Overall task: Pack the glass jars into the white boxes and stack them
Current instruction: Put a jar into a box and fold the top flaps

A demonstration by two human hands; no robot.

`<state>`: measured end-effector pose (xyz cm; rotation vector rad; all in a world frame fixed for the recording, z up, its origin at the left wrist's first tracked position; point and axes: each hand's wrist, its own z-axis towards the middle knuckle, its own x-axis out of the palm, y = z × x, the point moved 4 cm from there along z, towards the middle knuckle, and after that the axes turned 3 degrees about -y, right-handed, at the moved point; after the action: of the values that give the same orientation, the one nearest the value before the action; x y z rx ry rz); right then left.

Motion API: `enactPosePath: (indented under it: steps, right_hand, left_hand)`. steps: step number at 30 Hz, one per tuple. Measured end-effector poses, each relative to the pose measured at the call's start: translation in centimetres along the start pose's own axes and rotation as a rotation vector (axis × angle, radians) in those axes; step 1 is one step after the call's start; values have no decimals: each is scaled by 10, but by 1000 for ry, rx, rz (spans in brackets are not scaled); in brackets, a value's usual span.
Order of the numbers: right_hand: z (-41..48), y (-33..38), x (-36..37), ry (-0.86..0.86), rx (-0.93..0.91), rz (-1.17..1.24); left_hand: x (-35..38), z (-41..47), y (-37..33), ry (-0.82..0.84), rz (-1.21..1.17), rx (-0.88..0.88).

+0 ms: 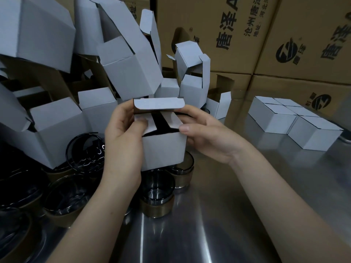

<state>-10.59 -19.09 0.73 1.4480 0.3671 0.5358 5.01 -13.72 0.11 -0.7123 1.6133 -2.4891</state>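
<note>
The person holds a white box (163, 149) upright in both hands, just above the steel bench (218, 215) and directly over a few glass jars (157, 188) standing there. The left hand (123, 139) grips the box's left side, with its thumb pressing the left side flap down and its fingers (126, 109) curled round the back. The right hand (207, 135) grips the right side, its thumb resting on the right side flap and its fingers curled behind the top edge. The lid flap (158, 104) stands open at the back. The gap between the two side flaps is dark, so what is inside cannot be told. More jars (64, 196) crowd the bench at the left, below a loose pile of open boxes (123, 63). Well to the right, closed boxes (296, 118) sit together in a neat block. Brown cartons (266, 35) are stacked behind.
</note>
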Motion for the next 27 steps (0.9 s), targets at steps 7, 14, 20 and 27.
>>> enactPosePath:
  steps: [7,14,20,27]
  right_hand:
    - [5,-4,5,-152,-81,-21]
    - [6,-8,9,-186,-35,58]
    - [6,-9,13,-181,1,85]
    - [6,-11,15,-211,-2,85]
  left_hand:
    - [0,1,2,19,-7,-27]
    - [2,0,1,24,5,4]
    - [3,0,0,27,13,29]
    - [4,-1,-1,34,21,38]
